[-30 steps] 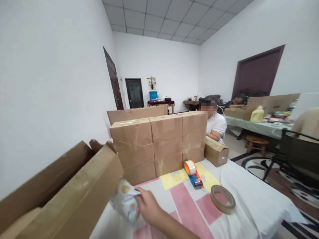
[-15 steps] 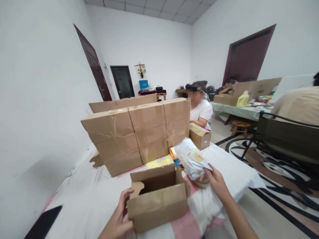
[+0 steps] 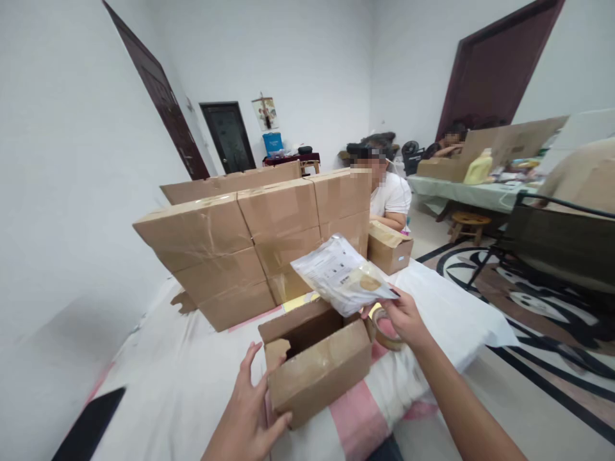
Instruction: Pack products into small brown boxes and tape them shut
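Printed plastic packet [image 3: 336, 272], one end pinched in fingers of right hand [image 3: 406, 317], above open cardboard box [image 3: 319, 381], left hand [image 3: 250, 403] at box's left end, fingers spread, tape roll [image 3: 389, 344] alongside.

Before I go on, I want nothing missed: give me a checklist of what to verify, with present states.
1. Packet gripped: ok, the right hand pinches one end.
2. Box top open: ok, its opening shows.
3. Box empty inside: cannot tell, the interior is dark and partly hidden.
4. Left hand steadying the box: cannot tell, fingers spread at its left end.
5. Tape roll well away: not ok, close by the box's right end.
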`<state>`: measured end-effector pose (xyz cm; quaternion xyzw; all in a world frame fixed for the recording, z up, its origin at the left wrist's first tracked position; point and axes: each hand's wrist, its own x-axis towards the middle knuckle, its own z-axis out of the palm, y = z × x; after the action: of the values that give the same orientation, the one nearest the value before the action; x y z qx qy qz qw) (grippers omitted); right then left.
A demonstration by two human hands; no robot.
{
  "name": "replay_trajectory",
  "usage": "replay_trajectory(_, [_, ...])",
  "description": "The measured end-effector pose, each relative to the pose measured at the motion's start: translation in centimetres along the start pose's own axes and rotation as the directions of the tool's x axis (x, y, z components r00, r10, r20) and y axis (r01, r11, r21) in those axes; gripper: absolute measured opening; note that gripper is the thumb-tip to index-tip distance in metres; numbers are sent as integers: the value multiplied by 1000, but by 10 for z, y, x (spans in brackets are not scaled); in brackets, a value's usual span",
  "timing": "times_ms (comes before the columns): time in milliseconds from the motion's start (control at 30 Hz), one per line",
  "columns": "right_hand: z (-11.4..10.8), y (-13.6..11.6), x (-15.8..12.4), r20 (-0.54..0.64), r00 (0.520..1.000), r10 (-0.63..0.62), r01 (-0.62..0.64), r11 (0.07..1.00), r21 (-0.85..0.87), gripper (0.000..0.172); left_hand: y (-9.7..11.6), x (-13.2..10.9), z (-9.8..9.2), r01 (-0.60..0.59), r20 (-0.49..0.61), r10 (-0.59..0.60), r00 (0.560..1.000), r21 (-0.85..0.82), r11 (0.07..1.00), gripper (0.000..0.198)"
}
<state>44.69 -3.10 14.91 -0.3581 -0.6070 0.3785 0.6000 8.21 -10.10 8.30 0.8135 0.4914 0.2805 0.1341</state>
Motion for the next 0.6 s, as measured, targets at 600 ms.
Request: replay_trajectory(600, [-6, 2, 16, 580, 782, 226, -120, 969, -217, 37, 3, 46, 17, -604, -161, 696, 700, 385, 697, 34])
